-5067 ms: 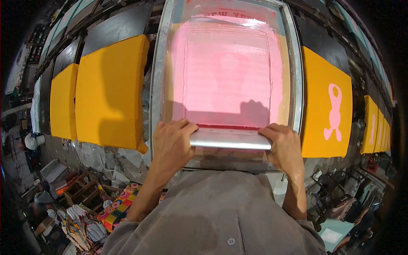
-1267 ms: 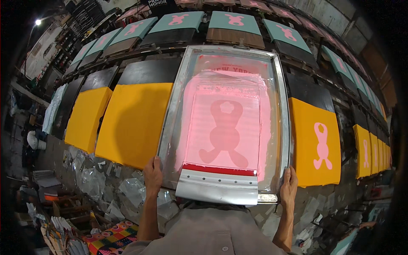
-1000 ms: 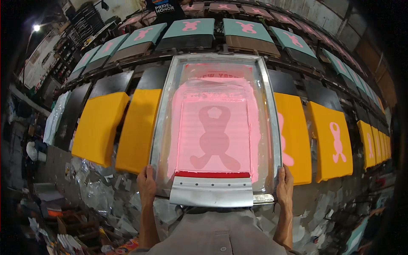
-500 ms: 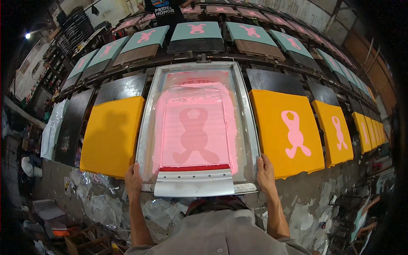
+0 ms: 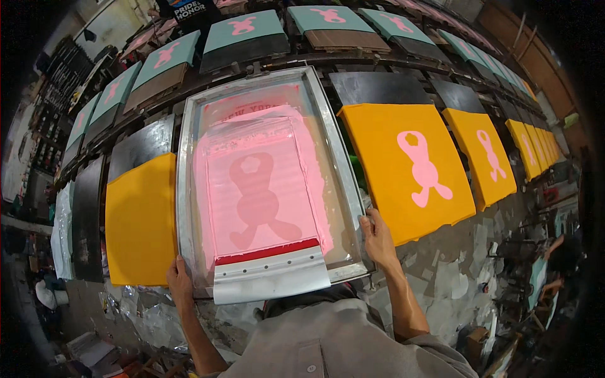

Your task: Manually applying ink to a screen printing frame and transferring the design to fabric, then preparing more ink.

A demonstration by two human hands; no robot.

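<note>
My left hand [image 5: 178, 274] grips the lower left side of a metal-framed printing screen [image 5: 346, 208]. My right hand [image 5: 377, 238] is closed on its lower right side. Pink ink [image 5: 252, 170] covers much of the mesh, with a darker rabbit-like shape showing through. A squeegee [image 5: 271, 277] with a red blade and silver holder rests across the screen's near end, touched by neither hand. A plain yellow cloth on a board [image 5: 140, 220] lies left of the screen; a yellow cloth with a pink figure [image 5: 428, 170] lies to its right.
More printed yellow pieces [image 5: 484, 157] continue rightward. A row of mint-green printed pieces [image 5: 321, 19] runs behind. A person in a black printed shirt [image 5: 186, 16] stands at the back left; another person's arm [image 5: 548, 252] shows far right. Scraps [image 5: 157, 315] litter the floor.
My hands moved from the squeegee handle to the frame's sides. The screen has shifted leftward along the row, revealing a pink-printed yellow piece on its right; the view has turned slightly.
</note>
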